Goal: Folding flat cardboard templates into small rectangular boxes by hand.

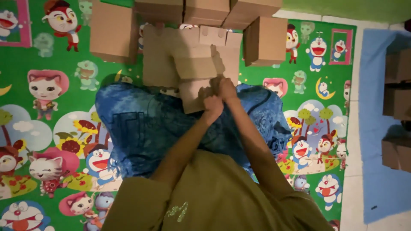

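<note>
Head view: both hands' fingers, left hand (212, 105) and right hand (225, 87), grip the flat cardboard box blank (192, 64) at its near edge.

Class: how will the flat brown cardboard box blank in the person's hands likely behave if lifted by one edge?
The flat brown cardboard blank probably feels light, being thin sheet. It likely bends along its folds, since flaps already angle where both hands grip it.

Green cartoon-printed floor mat (64, 51) underneath. Folded brown boxes (112, 32) stacked at eleven to one o'clock, another (265, 40) beside. Blue mat (374, 85) at three o'clock, more boxes (396, 102) there.
</note>
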